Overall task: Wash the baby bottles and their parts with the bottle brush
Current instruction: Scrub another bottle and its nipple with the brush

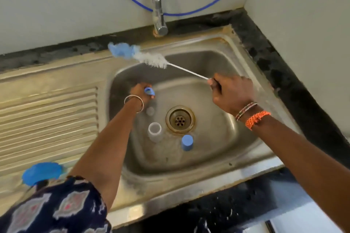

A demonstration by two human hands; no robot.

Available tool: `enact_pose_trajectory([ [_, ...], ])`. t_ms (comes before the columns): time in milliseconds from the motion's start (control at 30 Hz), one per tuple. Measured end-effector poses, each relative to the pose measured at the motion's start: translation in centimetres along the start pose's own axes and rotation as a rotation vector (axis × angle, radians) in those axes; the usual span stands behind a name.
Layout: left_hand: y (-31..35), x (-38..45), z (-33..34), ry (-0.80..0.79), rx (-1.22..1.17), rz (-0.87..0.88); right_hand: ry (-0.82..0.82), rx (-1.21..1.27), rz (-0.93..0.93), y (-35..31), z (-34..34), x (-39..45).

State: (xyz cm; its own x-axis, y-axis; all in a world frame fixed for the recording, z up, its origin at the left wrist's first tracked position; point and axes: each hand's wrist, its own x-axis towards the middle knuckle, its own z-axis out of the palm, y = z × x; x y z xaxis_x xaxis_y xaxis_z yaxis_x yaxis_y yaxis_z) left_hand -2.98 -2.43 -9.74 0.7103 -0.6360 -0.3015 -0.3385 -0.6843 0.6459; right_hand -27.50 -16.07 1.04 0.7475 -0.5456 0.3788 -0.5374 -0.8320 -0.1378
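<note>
My right hand grips the wire handle of the bottle brush over the steel sink. Its white bristles and blue sponge tip point up and to the left, above the sink's back rim. My left hand holds a small blue bottle part low in the basin. A clear bottle stands on the sink floor left of the drain. Beside it stands a blue cap, and a small clear part lies blurred under my left wrist.
The chrome tap rises behind the sink with a blue hose looped around it. A ribbed draining board lies to the left, with a blue object at its front edge. Black counter runs along the right.
</note>
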Motion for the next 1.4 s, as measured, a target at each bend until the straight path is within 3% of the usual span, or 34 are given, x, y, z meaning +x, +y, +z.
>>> enact_pose_trajectory([
  [167,-2.8,2.1,2.0,-0.087,0.172,0.018,0.015,-0.011,-0.055,0.2,1.8,1.4],
  [367,-4.5,2.2,2.6,-0.176,0.248,0.057,-0.025,0.028,0.024,0.9,2.1,1.4],
  [467,-3.7,0.5,2.9,-0.184,0.480,0.148,-0.059,0.054,0.091,1.1,2.0,0.5],
  [633,-3.6,-0.8,3.6,-0.257,0.434,0.080,-0.096,0.060,0.157,1.0,0.9,-1.2],
  [800,-3.7,-1.2,2.3,-0.068,0.018,-0.211,-0.129,0.028,0.172,1.3,-0.9,-2.5],
  [867,-2.3,-2.0,1.3,-0.088,-0.189,-0.265,-0.127,0.009,0.180,1.4,-1.6,-3.0],
  [1033,0.8,-4.5,-1.6,0.034,-0.987,-0.226,0.055,0.049,0.179,1.8,-3.5,-4.8],
  [1133,3.1,-6.7,-4.6,0.032,-1.336,-0.153,0.195,0.092,0.165,2.0,-4.5,-5.7],
  [1400,7.5,-10.2,-10.2,0.117,-1.638,-0.025,0.371,0.124,0.109,3.4,-8.2,-6.7],
])
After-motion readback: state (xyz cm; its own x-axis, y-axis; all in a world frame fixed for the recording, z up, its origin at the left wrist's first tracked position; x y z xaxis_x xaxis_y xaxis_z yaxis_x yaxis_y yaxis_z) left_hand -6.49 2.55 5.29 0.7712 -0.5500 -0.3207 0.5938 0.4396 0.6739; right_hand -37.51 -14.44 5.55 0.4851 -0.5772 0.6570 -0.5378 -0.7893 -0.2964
